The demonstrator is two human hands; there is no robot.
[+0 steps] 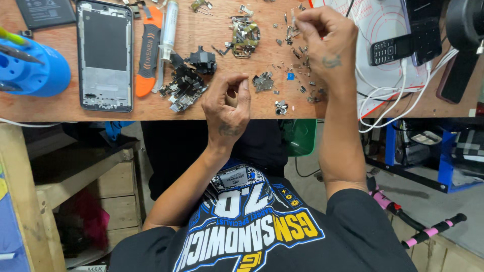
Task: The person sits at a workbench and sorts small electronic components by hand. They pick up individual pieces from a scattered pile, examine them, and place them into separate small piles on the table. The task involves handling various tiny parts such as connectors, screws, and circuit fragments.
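Observation:
My right hand is raised over the far side of the wooden bench, its fingertips pinched on a small metal part. Below it lie several tiny scattered metal parts and screws. My left hand rests at the bench's near edge with its fingers curled into a loose fist; nothing shows inside it. A small metal piece lies just right of it, and a pile of black phone parts lies to its left.
A stripped phone frame lies at the left beside an orange-and-grey pry tool and a syringe. A blue tool holder stands far left. At the right are a keypad phone, a dark smartphone and white cables.

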